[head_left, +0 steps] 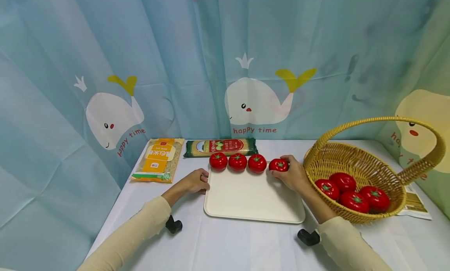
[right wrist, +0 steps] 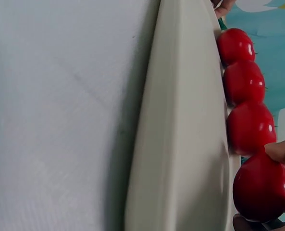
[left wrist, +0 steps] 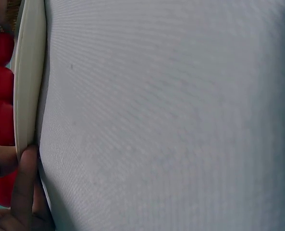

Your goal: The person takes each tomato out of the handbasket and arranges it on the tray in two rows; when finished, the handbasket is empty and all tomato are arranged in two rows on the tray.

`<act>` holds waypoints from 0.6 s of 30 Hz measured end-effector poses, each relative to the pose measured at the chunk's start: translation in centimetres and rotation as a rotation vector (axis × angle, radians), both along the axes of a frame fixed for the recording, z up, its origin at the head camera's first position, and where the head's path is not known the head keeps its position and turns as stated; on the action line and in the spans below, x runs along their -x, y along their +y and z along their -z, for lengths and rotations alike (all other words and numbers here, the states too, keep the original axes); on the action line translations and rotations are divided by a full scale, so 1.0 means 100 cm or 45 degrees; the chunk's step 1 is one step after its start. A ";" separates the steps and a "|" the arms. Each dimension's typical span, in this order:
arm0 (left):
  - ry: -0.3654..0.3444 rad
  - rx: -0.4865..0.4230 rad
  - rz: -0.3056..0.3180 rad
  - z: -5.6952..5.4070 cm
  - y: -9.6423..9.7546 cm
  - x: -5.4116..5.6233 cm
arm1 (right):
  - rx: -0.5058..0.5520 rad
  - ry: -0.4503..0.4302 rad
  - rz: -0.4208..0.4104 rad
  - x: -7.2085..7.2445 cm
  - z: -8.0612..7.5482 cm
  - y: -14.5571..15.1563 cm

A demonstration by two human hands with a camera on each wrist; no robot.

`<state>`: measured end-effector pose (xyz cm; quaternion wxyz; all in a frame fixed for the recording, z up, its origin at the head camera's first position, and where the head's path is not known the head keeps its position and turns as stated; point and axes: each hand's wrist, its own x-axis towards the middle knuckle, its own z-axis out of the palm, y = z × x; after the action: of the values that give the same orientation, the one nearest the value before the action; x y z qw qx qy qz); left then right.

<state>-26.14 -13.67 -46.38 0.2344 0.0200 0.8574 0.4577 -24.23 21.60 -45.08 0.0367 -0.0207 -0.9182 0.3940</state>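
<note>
The left hand is at the left edge of the cream tray, its thumb and fingers pinching the rim. The right hand is over the tray's far right corner, with thumb and fingers curled round the held tomato, whose green stem mark faces up. Whether that tomato rests on the tray or is slightly above it, I cannot tell.

To its left, three red tomatoes sit in a row along the tray's far edge, the rightmost just beside the held one. The rest of the tray, towards its near edge, is bare.

Right of the tray stands a woven basket with a tall arched handle, and four tomatoes show inside it. A flat printed packet lies at the basket's right side, partly hidden by it. Beyond the tray, slightly left, lies a long green-and-red pack; farther left lies a clear bag with an orange label. Everything is on a white-covered counter, and a blue curtain printed with whales hangs along its far side.
</note>
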 end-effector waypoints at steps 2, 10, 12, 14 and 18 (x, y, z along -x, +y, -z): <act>-0.003 0.003 -0.002 -0.001 0.000 0.000 | -0.002 -0.009 0.003 0.002 0.002 0.000; -0.008 -0.013 -0.009 -0.003 0.000 -0.001 | 0.029 -0.063 0.009 0.011 0.005 0.000; -0.015 -0.014 -0.014 -0.002 0.000 0.000 | 0.039 -0.065 0.023 0.012 0.005 -0.001; -0.016 -0.012 -0.012 -0.001 0.000 0.001 | 0.056 -0.073 0.047 0.013 0.006 -0.001; -0.018 -0.011 -0.009 0.000 0.001 0.002 | 0.080 -0.089 0.085 0.015 0.008 -0.001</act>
<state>-26.31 -13.62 -46.34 0.2388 0.0148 0.8538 0.4623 -25.74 21.55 -45.92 0.0171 -0.0663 -0.9049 0.4201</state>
